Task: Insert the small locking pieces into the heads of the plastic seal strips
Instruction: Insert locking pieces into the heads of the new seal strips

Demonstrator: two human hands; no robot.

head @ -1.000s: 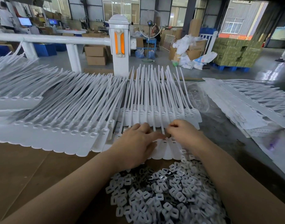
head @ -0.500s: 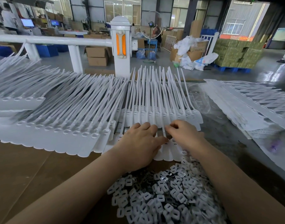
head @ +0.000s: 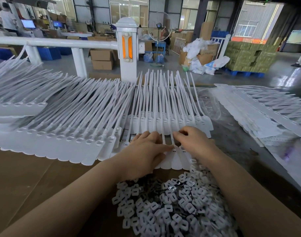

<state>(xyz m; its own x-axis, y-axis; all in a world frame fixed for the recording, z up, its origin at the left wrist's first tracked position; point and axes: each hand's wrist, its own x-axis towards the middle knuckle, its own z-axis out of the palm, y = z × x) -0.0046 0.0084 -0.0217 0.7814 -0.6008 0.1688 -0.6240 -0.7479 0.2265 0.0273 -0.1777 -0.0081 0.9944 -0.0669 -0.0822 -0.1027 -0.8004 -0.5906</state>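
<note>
From the head view, both hands meet over the near row of seal strips (head: 176, 158), whose long axes run away from the person. The left hand (head: 144, 154) presses flat, fingers straight, its forefinger on a strip head, and the right hand (head: 194, 142) curls just beside; whether it pinches a piece I cannot tell. The locking pieces (head: 172, 209) are heaped below, between the forearms, about equally near either hand.

White post (head: 126, 48), cardboard boxes (head: 101, 59), standing fan (head: 159, 28).

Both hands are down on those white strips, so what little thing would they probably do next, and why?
Probably press the piece home: the right hand and left hand meet fingertip to fingertip over one seal strip head, while the pile of locking pieces waits nearer the person.
</note>
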